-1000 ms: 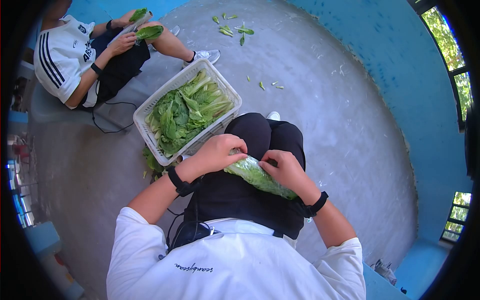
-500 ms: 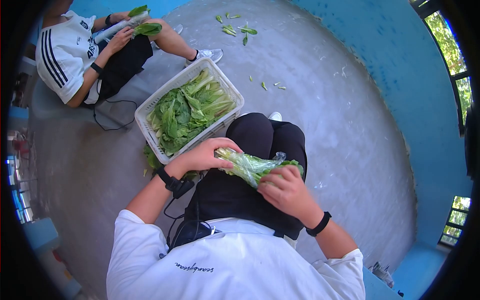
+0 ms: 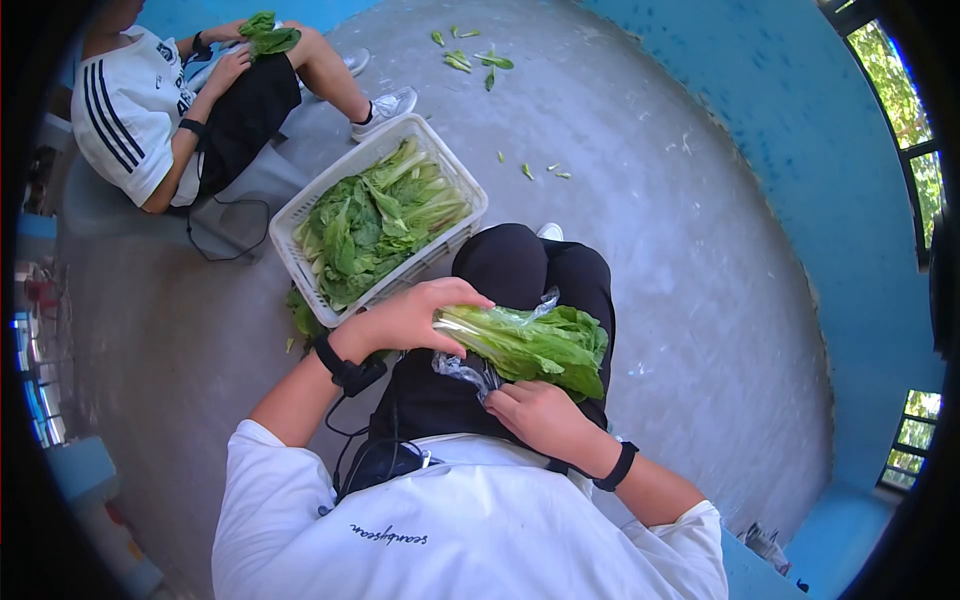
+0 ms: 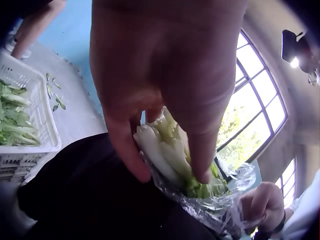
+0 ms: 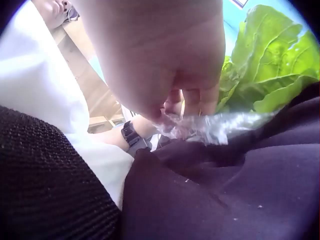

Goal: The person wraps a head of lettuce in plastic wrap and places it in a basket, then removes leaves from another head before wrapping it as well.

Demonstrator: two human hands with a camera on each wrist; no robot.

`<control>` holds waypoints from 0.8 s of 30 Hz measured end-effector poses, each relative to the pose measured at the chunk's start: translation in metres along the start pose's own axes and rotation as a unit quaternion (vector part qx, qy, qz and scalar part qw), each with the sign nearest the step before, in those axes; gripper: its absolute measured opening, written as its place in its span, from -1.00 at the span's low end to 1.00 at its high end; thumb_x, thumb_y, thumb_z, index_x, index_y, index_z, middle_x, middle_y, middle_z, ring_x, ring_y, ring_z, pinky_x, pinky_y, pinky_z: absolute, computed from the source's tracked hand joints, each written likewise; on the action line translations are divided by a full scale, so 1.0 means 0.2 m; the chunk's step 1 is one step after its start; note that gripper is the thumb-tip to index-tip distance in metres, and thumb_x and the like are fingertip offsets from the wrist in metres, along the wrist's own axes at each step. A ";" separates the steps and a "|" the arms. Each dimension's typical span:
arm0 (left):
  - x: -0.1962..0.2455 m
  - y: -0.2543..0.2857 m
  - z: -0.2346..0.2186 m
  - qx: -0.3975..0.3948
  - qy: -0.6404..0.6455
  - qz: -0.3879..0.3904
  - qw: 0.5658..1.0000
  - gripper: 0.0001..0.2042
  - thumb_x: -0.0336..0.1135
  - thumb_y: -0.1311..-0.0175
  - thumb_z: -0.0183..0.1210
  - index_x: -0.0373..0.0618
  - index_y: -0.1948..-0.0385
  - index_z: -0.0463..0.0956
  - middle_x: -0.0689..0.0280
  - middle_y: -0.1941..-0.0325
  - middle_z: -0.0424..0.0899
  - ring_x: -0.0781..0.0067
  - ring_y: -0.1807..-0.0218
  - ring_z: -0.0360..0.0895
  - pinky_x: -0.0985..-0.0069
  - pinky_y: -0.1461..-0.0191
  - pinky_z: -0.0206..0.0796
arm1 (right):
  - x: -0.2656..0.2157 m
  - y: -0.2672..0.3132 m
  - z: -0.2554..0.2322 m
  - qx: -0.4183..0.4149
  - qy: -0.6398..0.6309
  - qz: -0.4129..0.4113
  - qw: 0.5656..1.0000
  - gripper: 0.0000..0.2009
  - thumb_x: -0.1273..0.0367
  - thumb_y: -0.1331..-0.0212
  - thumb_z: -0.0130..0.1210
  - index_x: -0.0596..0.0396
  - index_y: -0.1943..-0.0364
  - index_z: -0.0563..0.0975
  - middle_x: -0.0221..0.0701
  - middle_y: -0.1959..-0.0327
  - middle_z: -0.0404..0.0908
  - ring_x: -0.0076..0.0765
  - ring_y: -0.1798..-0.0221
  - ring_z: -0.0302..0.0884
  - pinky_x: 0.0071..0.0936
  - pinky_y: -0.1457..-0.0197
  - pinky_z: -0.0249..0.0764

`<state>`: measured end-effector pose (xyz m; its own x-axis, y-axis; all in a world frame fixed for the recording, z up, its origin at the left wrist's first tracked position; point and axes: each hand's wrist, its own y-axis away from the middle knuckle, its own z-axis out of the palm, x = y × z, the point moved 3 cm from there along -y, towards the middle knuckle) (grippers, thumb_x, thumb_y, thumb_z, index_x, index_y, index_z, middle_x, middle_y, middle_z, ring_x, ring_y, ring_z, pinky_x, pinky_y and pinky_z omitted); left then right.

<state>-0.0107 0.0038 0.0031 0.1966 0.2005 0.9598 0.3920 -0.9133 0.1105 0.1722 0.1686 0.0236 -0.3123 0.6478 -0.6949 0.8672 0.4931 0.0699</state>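
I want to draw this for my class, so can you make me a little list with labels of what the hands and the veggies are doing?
left hand: grips the white stem end of the greens
right hand: pinches the plastic wrap
greens: one leafy bunch lying across the person's lap
plastic wrap: clear, crumpled, hanging off the bunch near the stems
basket: white, on the floor by the knees, full of more greens
floor: grey, with loose leaf scraps
other person: seated beyond the basket, holding greens
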 end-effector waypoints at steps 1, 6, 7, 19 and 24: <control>0.00 0.01 0.01 0.001 -0.021 0.002 1.000 -0.45 -0.47 -0.02 0.45 -0.09 -0.17 0.60 0.24 -0.06 0.63 0.22 -0.14 0.59 0.37 -0.26 0.40 | -0.01 0.00 0.00 0.015 -0.005 -0.003 1.000 -0.88 0.35 -0.29 0.15 0.07 0.19 0.53 -0.39 0.34 0.59 -0.22 0.27 0.62 -0.26 0.18 0.56; 0.01 0.03 0.04 0.026 -0.100 0.018 0.995 -0.44 -0.51 -0.06 0.40 -0.09 -0.21 0.59 0.19 -0.06 0.65 0.15 -0.09 0.64 0.37 -0.18 0.46 | -0.06 0.02 -0.04 0.046 -0.031 0.002 0.998 -0.89 0.36 -0.28 0.18 0.05 0.21 0.53 -0.39 0.35 0.59 -0.23 0.28 0.61 -0.29 0.23 0.55; 0.01 0.04 0.05 0.035 -0.110 0.021 0.993 -0.45 -0.51 -0.07 0.38 -0.09 -0.21 0.59 0.18 -0.06 0.66 0.15 -0.07 0.65 0.38 -0.16 0.47 | -0.08 0.02 -0.04 0.049 -0.037 0.001 0.998 -0.89 0.36 -0.28 0.18 0.05 0.21 0.54 -0.39 0.35 0.59 -0.23 0.28 0.61 -0.29 0.23 0.55; 0.00 0.07 0.04 0.091 -0.121 0.061 0.987 -0.61 -0.51 -0.18 0.31 -0.15 -0.10 0.67 0.14 0.00 0.72 0.15 0.00 0.70 0.35 -0.13 0.53 | -0.09 0.10 -0.17 0.055 0.016 0.021 0.998 -0.85 0.33 -0.11 0.35 0.03 0.35 0.60 -0.38 0.33 0.61 -0.23 0.30 0.59 -0.26 0.22 0.53; 0.03 0.06 0.04 0.080 -0.119 0.061 0.988 -0.61 -0.52 -0.17 0.32 -0.14 -0.09 0.68 0.15 -0.01 0.72 0.17 -0.01 0.69 0.36 -0.13 0.53 | -0.06 -0.03 -0.43 0.256 0.061 0.022 0.965 -0.84 0.34 -0.07 0.37 0.06 0.43 0.59 -0.38 0.42 0.55 -0.16 0.35 0.53 -0.26 0.29 0.46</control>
<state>0.0024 -0.0031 0.0074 0.4489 0.1881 0.8736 0.4863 -0.8716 -0.0622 0.1384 0.2078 0.0938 -0.2874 0.7402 -0.6079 0.9487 0.1326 -0.2871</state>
